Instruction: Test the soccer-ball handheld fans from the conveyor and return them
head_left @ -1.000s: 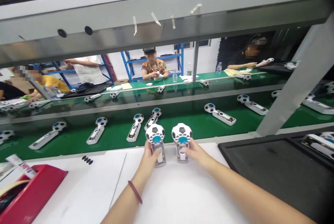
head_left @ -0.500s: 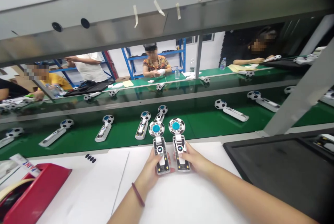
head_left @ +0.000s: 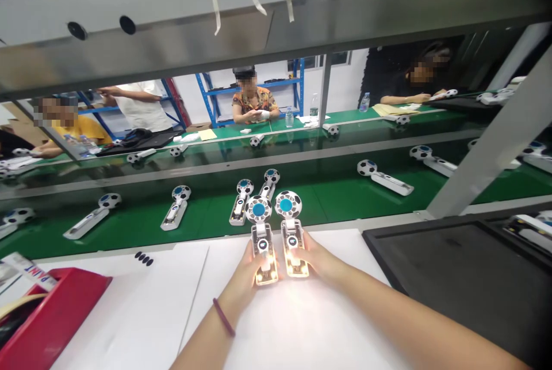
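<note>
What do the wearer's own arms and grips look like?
Left grip and right grip: human, ungloved. No sleeves in view. Left forearm wears a thin dark red band near the wrist; right forearm wears nothing visible. No cables or markings seen.

We look across a factory assembly line: a green conveyor belt (head_left: 319,203) carries a run of near-identical football-topped devices (head_left: 175,212) beneath a metal overhead beam (head_left: 388,10). Opposite us, co-workers line the far bench, among them a person in a patterned shirt (head_left: 264,100) handling a white part, with blue shelving (head_left: 206,95) behind. At our white worktop (head_left: 142,301) sits a red tape dispenser (head_left: 77,304).
</note>
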Available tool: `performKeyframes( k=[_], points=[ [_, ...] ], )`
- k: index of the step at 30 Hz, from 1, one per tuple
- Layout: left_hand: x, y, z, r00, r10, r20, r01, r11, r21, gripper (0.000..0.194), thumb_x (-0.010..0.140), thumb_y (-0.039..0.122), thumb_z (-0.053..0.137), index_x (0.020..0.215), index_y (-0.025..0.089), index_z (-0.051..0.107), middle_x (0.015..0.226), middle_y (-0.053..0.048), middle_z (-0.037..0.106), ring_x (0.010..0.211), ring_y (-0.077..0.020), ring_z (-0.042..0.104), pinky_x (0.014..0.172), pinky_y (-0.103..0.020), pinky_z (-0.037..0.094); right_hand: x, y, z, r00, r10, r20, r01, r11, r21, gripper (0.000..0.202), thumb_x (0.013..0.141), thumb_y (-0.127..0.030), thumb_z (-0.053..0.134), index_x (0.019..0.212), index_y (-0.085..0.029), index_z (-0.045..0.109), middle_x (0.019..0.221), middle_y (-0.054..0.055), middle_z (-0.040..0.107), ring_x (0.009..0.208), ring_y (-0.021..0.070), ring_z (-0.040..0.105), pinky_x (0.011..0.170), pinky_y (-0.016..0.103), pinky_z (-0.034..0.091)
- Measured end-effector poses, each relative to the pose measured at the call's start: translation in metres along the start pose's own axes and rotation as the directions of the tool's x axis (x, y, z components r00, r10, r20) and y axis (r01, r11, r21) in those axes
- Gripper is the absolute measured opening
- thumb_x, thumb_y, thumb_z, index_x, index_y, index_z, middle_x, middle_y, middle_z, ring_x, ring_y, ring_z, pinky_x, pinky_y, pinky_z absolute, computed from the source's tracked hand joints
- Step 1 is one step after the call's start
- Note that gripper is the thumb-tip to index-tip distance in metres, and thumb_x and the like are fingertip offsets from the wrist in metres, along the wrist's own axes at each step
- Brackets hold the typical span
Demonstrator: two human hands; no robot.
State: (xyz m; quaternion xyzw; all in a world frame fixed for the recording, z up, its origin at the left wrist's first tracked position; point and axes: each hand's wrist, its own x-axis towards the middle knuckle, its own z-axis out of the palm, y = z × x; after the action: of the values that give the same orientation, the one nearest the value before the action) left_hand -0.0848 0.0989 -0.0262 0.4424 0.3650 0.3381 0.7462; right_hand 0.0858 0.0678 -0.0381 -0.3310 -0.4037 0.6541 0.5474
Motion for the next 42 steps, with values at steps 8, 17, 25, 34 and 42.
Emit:
performKeyframes(
  k=[8, 17, 25, 34, 42],
  points=[
    [0.0019, -0.0002, 0.0001, 1.000, 0.002, 0.003, -0.002, 1.000, -0.001, 0.049, 0.067, 0.036, 0.067, 0.105, 0.019, 0.040, 0.084, -0.007, 0.056, 0.073, -0.0218, 0.057, 0.065, -0.042, 0.051, -0.0023, -0.0013, -0.0025, 1.000, 0.003, -0.008, -0.003, 1.000, 0.005, 0.056, 0.067, -0.036, 0.069, 0.113, -0.024, 0.040, 0.105, 0.005, 0.053, 0.097, 0.0208, 0.053, 0.085, 0.037, 0.041],
    [0.0000, 0.0006, -0.0022, 1.000, -0.011, 0.021, 0.012, 0.998, -0.055, 0.044, 0.074, 0.035, 0.061, 0.110, 0.023, 0.041, 0.088, -0.006, 0.055, 0.079, -0.0217, 0.057, 0.072, -0.043, 0.050, -0.0032, -0.0035, -0.0015, 0.997, 0.029, -0.068, -0.028, 0.999, 0.022, 0.057, 0.067, -0.034, 0.069, 0.114, -0.024, 0.040, 0.102, 0.003, 0.054, 0.095, 0.0198, 0.053, 0.084, 0.036, 0.040],
    [-0.0021, 0.0031, -0.0012, 0.999, -0.010, 0.037, 0.013, 0.997, -0.080, 0.032, 0.078, 0.033, 0.056, 0.106, 0.023, 0.043, 0.088, -0.005, 0.054, 0.079, -0.0196, 0.055, 0.077, -0.047, 0.048, -0.0015, 0.0002, -0.0054, 0.990, 0.078, -0.116, -0.070, 0.995, 0.065, 0.058, 0.065, -0.028, 0.069, 0.113, -0.025, 0.039, 0.086, 0.000, 0.055, 0.076, 0.0142, 0.053, 0.071, 0.030, 0.041],
    [0.0009, -0.0004, -0.0056, 1.000, -0.008, 0.030, 0.012, 0.992, -0.128, 0.033, 0.077, 0.034, 0.056, 0.105, 0.022, 0.045, 0.088, -0.006, 0.055, 0.080, -0.0210, 0.056, 0.078, -0.049, 0.047, -0.0038, 0.0000, -0.0067, 0.992, 0.084, -0.095, -0.075, 0.993, 0.093, 0.060, 0.059, -0.026, 0.070, 0.111, -0.026, 0.039, 0.085, -0.001, 0.055, 0.077, 0.0153, 0.054, 0.068, 0.028, 0.041],
    [0.0022, -0.0004, -0.0053, 0.999, -0.026, 0.020, 0.030, 0.983, -0.180, 0.026, 0.078, 0.036, 0.053, 0.099, 0.021, 0.047, 0.086, -0.005, 0.057, 0.080, -0.0206, 0.057, 0.079, -0.049, 0.046, -0.0042, -0.0055, -0.0018, 0.987, 0.107, -0.122, -0.100, 0.993, 0.059, 0.057, 0.061, -0.021, 0.068, 0.110, -0.026, 0.040, 0.082, -0.001, 0.055, 0.074, 0.0140, 0.053, 0.067, 0.028, 0.042]
  ],
)
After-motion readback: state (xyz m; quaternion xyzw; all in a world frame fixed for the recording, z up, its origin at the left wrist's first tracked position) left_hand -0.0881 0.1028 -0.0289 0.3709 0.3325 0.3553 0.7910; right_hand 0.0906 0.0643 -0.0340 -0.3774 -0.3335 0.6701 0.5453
